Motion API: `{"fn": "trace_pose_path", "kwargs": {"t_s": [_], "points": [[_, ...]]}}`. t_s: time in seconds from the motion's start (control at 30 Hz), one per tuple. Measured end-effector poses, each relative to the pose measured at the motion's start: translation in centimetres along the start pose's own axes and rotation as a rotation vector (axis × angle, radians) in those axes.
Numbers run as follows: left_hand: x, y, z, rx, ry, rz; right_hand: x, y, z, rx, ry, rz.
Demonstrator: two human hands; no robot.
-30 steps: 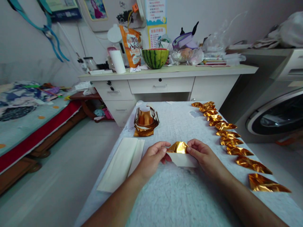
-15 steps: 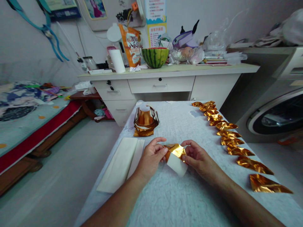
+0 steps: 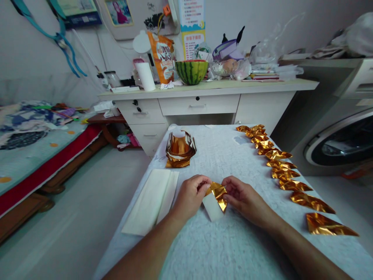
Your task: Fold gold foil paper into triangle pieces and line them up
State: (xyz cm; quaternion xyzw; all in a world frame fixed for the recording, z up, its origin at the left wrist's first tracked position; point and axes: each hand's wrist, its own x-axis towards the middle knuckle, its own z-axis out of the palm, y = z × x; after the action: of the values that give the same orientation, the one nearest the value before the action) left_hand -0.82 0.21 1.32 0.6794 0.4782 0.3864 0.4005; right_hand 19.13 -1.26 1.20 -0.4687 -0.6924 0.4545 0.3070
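Between my hands is a partly folded sheet of gold foil paper (image 3: pixel 218 191), with its white side (image 3: pixel 213 209) showing toward me. My left hand (image 3: pixel 192 193) pinches the sheet's left upper edge between thumb and fingers. On the opposite side, my right hand (image 3: pixel 240 195) grips the gold edge with thumb and forefinger. Flat white paper sheets (image 3: pixel 148 200) lie left of my left hand. Farther back stands a curled stack of gold foil paper (image 3: pixel 179 147). Folded gold foil pieces (image 3: pixel 313 202) lie in a row along the table's right side.
A pale quilted cloth covers the table (image 3: pixel 210 249). Behind it is a white desk (image 3: pixel 201 105) holding a watermelon half (image 3: pixel 191 72) and an orange pouch (image 3: pixel 163 58). A washing machine (image 3: pixel 335 128) stands to the right, a bed (image 3: pixel 58 155) to the left.
The gold flap has been turned further down on the right, so the foil now hangs in a point. My left fingers have curled in closer over the sheet's edge.
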Motion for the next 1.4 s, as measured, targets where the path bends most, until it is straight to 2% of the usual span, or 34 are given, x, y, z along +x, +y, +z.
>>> {"fn": "trace_pose_path", "kwargs": {"t_s": [0.17,0.4,0.67,1.0,1.13,1.4], "points": [[0.3,-0.5,0.2,0.272,-0.036,0.114,0.2,0.0,0.1,-0.416,0.042,-0.079],[0.6,-1.2,0.3,0.531,-0.07,0.145,0.3,0.1,0.8,-0.627,0.062,-0.201],[0.3,-1.1,0.1,0.552,-0.005,0.13,0.5,-0.4,1.2,-0.6,-0.038,-0.295],[-0.3,-0.5,-1.2,0.525,-0.237,0.218,-0.1,-1.8,0.6,-0.558,-0.106,-0.226],[-0.4,-0.4,-1.5,0.524,-0.28,0.253,-0.2,-2.0,0.6,-0.557,-0.105,-0.245],[-0.5,-0.3,-1.6,0.537,-0.306,0.249,0.1,-0.6,1.6,-0.577,-0.051,-0.295]]}}
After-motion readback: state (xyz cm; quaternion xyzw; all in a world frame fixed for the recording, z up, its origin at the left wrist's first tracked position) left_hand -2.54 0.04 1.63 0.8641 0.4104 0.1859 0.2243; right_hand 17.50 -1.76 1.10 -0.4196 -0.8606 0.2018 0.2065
